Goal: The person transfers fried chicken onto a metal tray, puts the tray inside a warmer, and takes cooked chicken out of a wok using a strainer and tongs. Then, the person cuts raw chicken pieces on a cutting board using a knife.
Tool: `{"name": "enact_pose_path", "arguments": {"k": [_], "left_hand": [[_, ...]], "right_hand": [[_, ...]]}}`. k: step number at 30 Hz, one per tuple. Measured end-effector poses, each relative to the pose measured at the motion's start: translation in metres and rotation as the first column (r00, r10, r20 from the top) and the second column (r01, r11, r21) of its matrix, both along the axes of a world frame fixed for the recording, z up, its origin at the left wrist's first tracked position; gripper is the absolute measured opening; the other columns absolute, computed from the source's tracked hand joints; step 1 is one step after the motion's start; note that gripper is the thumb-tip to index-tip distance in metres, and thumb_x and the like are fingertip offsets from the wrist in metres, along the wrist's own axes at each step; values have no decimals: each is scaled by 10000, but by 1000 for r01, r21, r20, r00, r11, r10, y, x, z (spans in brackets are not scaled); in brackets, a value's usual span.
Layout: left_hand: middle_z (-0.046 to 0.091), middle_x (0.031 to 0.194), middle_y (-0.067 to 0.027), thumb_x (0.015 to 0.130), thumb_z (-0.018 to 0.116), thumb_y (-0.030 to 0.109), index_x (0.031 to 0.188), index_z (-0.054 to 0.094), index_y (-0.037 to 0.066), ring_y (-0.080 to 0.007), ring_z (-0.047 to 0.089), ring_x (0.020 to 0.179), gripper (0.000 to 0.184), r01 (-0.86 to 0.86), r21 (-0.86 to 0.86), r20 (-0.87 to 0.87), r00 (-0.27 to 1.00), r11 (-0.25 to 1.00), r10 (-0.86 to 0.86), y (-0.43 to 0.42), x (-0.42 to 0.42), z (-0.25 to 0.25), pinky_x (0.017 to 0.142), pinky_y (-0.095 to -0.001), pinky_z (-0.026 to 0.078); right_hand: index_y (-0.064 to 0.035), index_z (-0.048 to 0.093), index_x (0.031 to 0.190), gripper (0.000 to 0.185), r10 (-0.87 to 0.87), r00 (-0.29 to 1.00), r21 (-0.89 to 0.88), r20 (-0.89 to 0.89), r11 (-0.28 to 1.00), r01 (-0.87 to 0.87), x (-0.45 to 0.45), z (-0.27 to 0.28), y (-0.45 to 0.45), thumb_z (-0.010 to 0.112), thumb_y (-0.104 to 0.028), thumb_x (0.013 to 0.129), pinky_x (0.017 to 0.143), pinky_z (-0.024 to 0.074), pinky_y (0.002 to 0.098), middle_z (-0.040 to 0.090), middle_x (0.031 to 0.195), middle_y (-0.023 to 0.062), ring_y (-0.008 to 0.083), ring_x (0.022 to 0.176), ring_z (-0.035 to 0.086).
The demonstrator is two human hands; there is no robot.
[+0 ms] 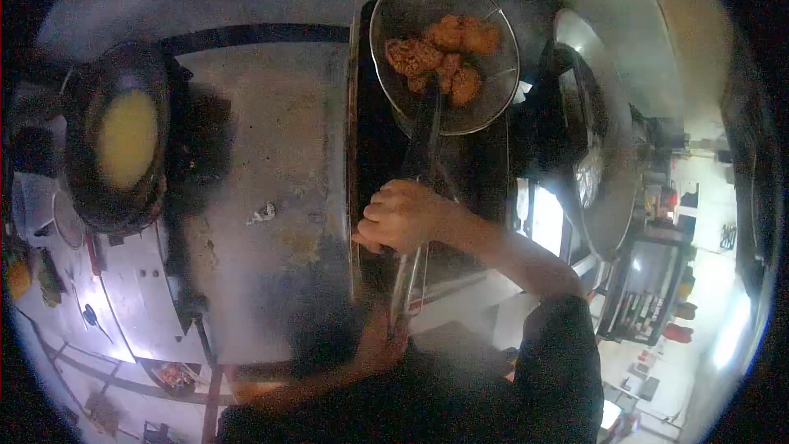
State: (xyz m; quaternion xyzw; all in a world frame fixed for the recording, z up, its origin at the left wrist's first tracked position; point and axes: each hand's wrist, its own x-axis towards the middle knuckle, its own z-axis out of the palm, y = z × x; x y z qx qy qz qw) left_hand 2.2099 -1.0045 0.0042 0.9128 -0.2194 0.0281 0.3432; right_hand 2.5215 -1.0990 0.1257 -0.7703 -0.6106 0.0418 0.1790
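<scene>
Ideally, the left hand [385, 334] grips the strainer [496, 82] level while the right hand [403, 215], gripping tongs [424, 138], presses the fried pieces [413, 57] lightly.

A person wore a dark, near-black cloth top [460, 399] with short sleeves, photographed from head height. The loose right sleeve [563, 353] ended near the elbow, where a bare right forearm [522, 261] narrowed toward a bare, rounded right hand [403, 215]. Haze and shadow blurred the dark left sleeve [255, 426], bare left forearm [320, 382] and left hand [385, 335], obscuring finer detail.
</scene>
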Motion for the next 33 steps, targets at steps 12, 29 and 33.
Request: {"name": "enact_pose_path", "arguments": {"k": [12,29,33], "left_hand": [[575,862,-72,1014,497,251,1140,449,36,-150,559,650,254,-540,-588,-772,598,602,-217,17,54,85,569,-297,485],[584,940,-37,1000,521,181,1182,483,38,-107,552,788,235,-385,-718,-590,778,579,-214,42,30,61,675,-268,473],[582,943,-26,1001,520,188,1196,489,54,-100,548,807,239,-570,-581,-771,614,581,-168,39,21,93,661,-267,473]], "right_hand": [[-26,627,782,160,-503,64,431,-862,-660,615,-216,90,-117,623,-169,853,563,504,320,634,743,103,225,665,623],[-135,398,717,351,-349,529,623,-773,-573,533,-282,113,-95,428,-323,1012,452,270,291,375,573,3,125,462,298],[-149,390,693,380,-114,498,362,-860,-824,436,-323,106,-141,434,-360,1006,454,301,277,366,596,6,117,471,305]]}}
